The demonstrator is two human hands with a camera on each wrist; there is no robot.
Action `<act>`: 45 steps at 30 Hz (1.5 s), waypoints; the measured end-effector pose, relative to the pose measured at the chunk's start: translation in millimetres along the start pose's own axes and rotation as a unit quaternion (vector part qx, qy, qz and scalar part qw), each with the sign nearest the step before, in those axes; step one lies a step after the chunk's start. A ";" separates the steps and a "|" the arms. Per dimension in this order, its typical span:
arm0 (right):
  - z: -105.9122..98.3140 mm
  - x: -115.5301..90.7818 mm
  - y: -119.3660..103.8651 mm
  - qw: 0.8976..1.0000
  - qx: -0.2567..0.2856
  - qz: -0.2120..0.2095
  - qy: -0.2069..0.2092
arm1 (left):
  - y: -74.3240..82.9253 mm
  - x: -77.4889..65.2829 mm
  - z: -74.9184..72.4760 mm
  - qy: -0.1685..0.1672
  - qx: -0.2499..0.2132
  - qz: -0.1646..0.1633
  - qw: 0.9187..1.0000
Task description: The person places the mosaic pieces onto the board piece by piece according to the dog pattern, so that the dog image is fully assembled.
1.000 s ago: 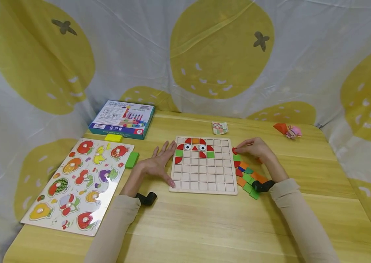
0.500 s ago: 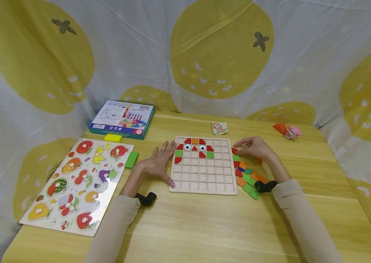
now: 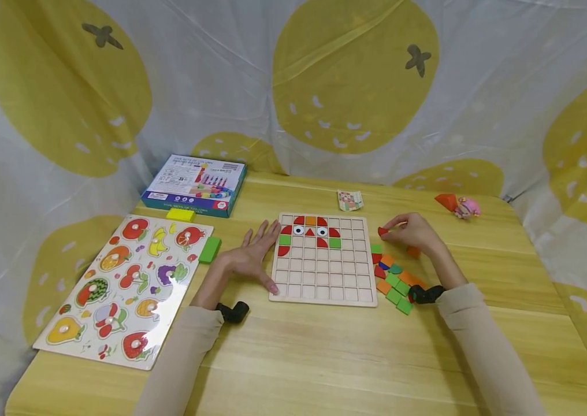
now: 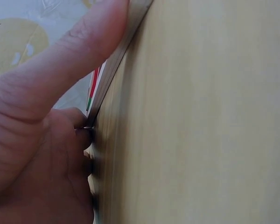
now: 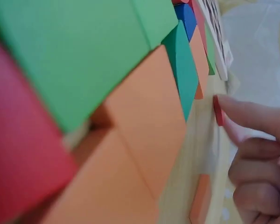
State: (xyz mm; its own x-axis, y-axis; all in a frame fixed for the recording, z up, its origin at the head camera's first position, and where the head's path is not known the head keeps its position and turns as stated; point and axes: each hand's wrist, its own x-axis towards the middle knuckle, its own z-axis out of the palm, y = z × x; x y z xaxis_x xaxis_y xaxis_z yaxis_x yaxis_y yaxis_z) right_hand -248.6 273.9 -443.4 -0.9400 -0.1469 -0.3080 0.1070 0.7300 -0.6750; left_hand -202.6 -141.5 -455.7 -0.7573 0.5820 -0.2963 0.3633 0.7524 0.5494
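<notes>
Red piece [image 5: 218, 111] — pinched by fingers [image 5: 254, 115], orange blocks [image 5: 147, 119]

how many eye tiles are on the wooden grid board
2: one eye tile left of the red triangle, another eye tile right of it, both on the board.

Soft, even light fills the head view. Left of the grid board [image 3: 321, 281], the fruit puzzle board [image 3: 167, 306] catches whitish glare. Shadow lines the tabletop [image 4: 200, 116] beside the grid board; the nearest green tile [image 5: 79, 56] blurs.

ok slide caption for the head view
Right grip pinches a red piece beside the gridded board; left grip touches its edge.
</notes>
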 end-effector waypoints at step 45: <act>118.5 15.3 -133.8 0.990 -0.011 -0.139 -0.019 | 0.1 -2.9 -0.6 -0.001 0.007 0.002 1.000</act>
State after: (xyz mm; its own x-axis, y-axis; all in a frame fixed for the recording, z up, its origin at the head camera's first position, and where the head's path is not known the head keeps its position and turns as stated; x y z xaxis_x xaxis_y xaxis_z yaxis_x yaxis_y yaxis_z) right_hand -238.9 94.9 -437.3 -0.9191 -0.3688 -0.1385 -0.1607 0.6719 -0.7230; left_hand -200.7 -143.3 -454.3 -0.7543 0.5858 -0.2965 0.3740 0.7545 0.5392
